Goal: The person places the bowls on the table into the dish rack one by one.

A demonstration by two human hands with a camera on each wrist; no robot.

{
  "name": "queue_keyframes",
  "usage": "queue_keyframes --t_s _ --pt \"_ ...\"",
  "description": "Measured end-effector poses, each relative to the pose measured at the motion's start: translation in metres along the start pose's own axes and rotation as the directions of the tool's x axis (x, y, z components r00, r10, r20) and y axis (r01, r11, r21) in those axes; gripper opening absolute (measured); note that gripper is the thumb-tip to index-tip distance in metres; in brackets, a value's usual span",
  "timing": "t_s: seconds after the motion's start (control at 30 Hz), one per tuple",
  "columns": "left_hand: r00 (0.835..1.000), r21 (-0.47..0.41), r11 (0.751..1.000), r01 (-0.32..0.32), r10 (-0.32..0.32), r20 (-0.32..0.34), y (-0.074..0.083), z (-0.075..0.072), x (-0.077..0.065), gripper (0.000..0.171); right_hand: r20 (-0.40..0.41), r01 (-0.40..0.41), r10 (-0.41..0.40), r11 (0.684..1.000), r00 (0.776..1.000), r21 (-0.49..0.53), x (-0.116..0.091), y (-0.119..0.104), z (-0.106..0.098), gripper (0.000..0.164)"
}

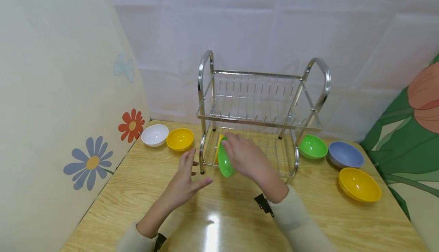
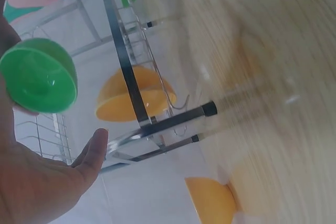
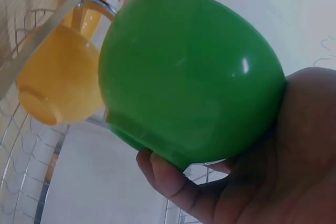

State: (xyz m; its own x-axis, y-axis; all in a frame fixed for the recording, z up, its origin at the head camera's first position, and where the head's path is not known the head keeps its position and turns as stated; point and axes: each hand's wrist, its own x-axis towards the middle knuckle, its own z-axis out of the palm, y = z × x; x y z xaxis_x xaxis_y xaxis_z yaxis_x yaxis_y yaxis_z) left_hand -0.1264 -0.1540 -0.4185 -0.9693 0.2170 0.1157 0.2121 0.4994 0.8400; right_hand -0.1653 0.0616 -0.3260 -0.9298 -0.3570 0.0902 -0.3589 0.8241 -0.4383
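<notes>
My right hand [image 1: 245,155] grips a green bowl [image 1: 225,160], turned on its side, in front of the lower tier of a metal dish rack [image 1: 247,122]. In the right wrist view the fingers [image 3: 170,177] curl at the base of the green bowl [image 3: 189,72]. Behind it, at the left end of the lower tier, an orange-yellow bowl [image 2: 136,95] stands on its side. Holding nothing, my left hand [image 1: 183,185] is near the rack's front left leg, its fingers spread and thumb out towards the green bowl.
Left of the rack sit a white bowl [image 1: 155,135] and a yellow bowl [image 1: 180,139]. To its right are another green bowl [image 1: 313,147], a blue bowl [image 1: 345,155] and a larger yellow bowl [image 1: 359,184]. The rack's upper tier [image 1: 253,96] overhangs the lower one.
</notes>
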Motion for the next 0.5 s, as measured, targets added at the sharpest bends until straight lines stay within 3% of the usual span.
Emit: queue_keyframes --t_s 0.23,0.5 --pt "1.0 0.06 0.998 0.007 -0.006 -0.028 -0.013 -0.017 0.003 0.113 0.015 -0.046 0.047 0.996 0.999 -0.072 0.002 0.008 -0.008 0.052" --pt "0.998 0.133 0.99 0.041 -0.033 -0.063 -0.031 -0.037 0.011 0.106 0.034 -0.093 0.096 0.992 0.995 -0.081 0.004 0.017 -0.013 0.053"
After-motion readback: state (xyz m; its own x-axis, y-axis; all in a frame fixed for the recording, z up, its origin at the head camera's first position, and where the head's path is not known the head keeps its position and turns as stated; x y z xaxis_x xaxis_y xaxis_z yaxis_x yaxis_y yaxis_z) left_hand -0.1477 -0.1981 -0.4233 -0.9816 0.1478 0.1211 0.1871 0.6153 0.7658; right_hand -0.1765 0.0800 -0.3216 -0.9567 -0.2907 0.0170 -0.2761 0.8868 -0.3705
